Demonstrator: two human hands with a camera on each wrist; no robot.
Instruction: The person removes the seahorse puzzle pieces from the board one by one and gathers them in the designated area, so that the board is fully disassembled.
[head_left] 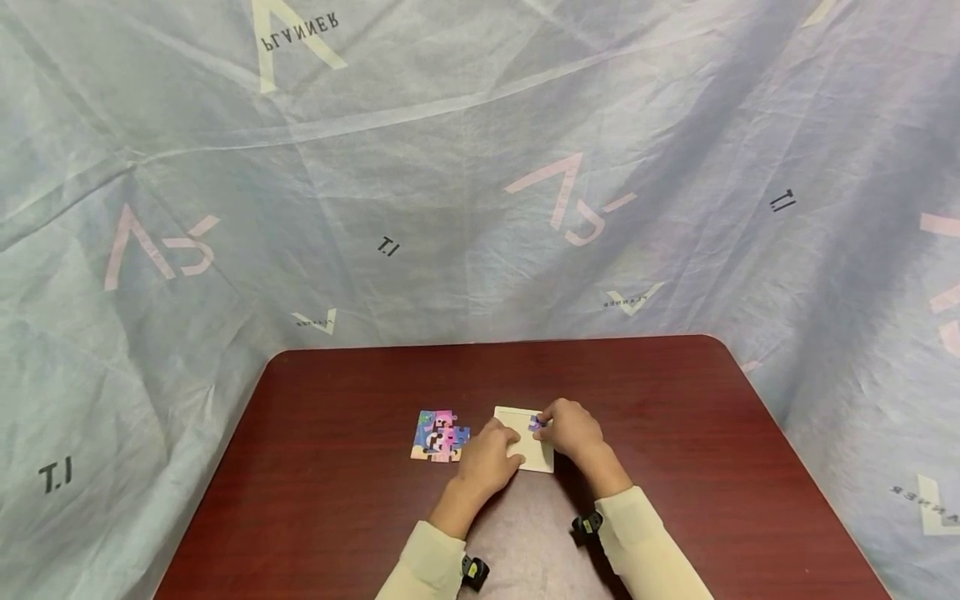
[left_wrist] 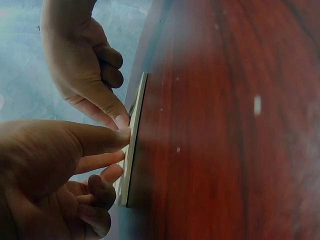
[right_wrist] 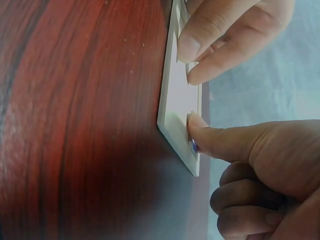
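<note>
A pale wooden puzzle tray (head_left: 531, 457) lies flat on the table. My left hand (head_left: 486, 458) rests on its left side, thumb and index finger spread apart; in the left wrist view the left thumb (left_wrist: 107, 139) touches the near rim. At the tray's far right corner my right hand (head_left: 573, 431) pinches a small blue-purple puzzle piece (head_left: 534, 423) between thumb and index finger. Only a sliver of the piece (right_wrist: 194, 145) shows beneath the thumb in the right wrist view. The right hand's other fingers are curled in.
Left of the tray lies a group of colorful jigsaw pieces (head_left: 424, 433), pink and blue, partly joined; the left hand is close to its right edge. The dark red wooden table (head_left: 337, 500) backs onto a grey printed cloth (head_left: 465, 275).
</note>
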